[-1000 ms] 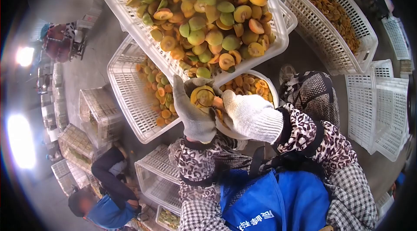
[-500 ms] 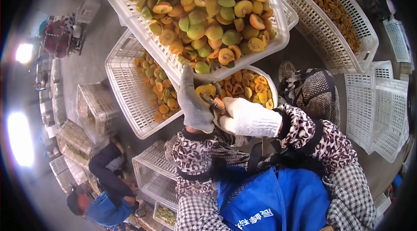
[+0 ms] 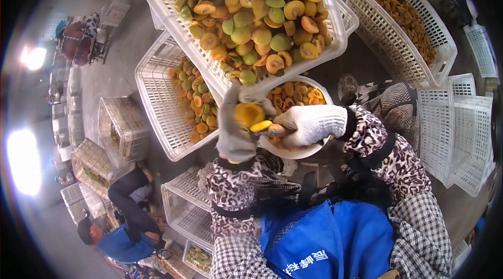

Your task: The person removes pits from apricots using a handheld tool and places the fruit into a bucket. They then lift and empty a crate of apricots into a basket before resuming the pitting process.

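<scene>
My left hand (image 3: 236,127), in a grey glove, is wrapped round a halved yellow fruit (image 3: 249,115), cut side showing. Gloved in white, my right hand (image 3: 309,124) grips a small tool by its brownish handle (image 3: 277,130). A yellow piece (image 3: 260,126) lies at the tool's tip, against the fruit. Both hands are over the near side of a white bucket (image 3: 298,154) with orange fruit pieces inside. Just beyond them a white crate (image 3: 338,27) is heaped with green and orange fruit halves.
Another crate of fruit (image 3: 157,100) stands at the left, and one with darker orange pieces (image 3: 440,48) at the upper right. Nested white crates (image 3: 456,132) are at the right. A person in blue (image 3: 126,242) sits at the lower left.
My right hand has moved up slightly and turned, and a yellow piece now shows at the tool's tip. The fruit in my left hand shows more of its cut face.
</scene>
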Motion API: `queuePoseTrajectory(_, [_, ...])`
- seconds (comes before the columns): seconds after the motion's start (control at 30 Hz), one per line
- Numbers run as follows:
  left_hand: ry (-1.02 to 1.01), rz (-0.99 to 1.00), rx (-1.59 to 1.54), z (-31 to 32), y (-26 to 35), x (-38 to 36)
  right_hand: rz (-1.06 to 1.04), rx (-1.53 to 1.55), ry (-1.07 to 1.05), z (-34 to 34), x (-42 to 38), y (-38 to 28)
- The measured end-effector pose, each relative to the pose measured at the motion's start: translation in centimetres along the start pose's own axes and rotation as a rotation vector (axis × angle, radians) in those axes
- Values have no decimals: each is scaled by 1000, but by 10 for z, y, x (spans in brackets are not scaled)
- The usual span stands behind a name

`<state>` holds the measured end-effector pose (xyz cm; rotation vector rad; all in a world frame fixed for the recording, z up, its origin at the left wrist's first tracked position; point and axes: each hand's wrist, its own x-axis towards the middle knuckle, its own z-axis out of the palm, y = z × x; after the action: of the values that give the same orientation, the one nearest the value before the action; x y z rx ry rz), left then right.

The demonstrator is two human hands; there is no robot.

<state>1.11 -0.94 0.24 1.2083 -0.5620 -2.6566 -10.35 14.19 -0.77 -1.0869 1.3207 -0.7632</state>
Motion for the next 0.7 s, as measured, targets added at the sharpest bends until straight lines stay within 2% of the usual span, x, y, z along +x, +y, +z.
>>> queuePoseTrajectory(0.03, [-1, -1, 4, -8, 8, -3, 66, -30, -20, 1, -6, -1])
queuePoseTrajectory(0.1, [23, 623, 407, -32, 28, -6, 184, -370, 33, 7, -17, -4])
queuePoseTrajectory(0.13, [21, 623, 405, -37, 26, 0, 186, -372, 34, 13, -14, 13])
queuePoseTrajectory(0.23, [230, 1075, 997, -44, 26, 39, 706, -841, 33, 31, 7, 73])
queuePoseTrajectory(0.27, [299, 1215, 1199, -43, 26, 52, 707, -799, -47, 25, -2, 50])
queuePoseTrajectory(0.3, [375, 1355, 1394, -35, 25, 61, 645, -846, -4, 28, -5, 52])
queuePoseTrajectory(0.37, [269, 981, 1806, -3, 0, 83, 352, -727, 338, 35, -23, 70])
queuePoseTrajectory(0.4, [382, 856, 2001, 9, -17, 97, 359, -729, 346, 36, -29, 77])
queuePoseTrajectory(0.43, [497, 717, 2189, 17, -29, 107, 266, -822, 463, 37, -33, 83])
queuePoseTrajectory(0.47, [484, 726, 2187, 24, -32, 110, 174, -912, 580, 33, -36, 79])
queuePoseTrajectory(0.5, [497, 679, 2172, 30, -35, 112, 185, -914, 587, 29, -38, 74])
queuePoseTrajectory(0.57, [496, 632, 2165, 36, -40, 115, 334, -782, 584, 23, -40, 63])
queuePoseTrajectory(0.6, [434, 648, 2201, 34, -42, 115, 185, -703, 639, 20, -41, 69])
queuePoseTrajectory(0.67, [371, 664, 2243, 24, -41, 118, 241, -665, 644, 16, -37, 60])
queuePoseTrajectory(0.7, [368, 817, 2140, 18, -38, 120, 295, -633, 646, 13, -37, 53])
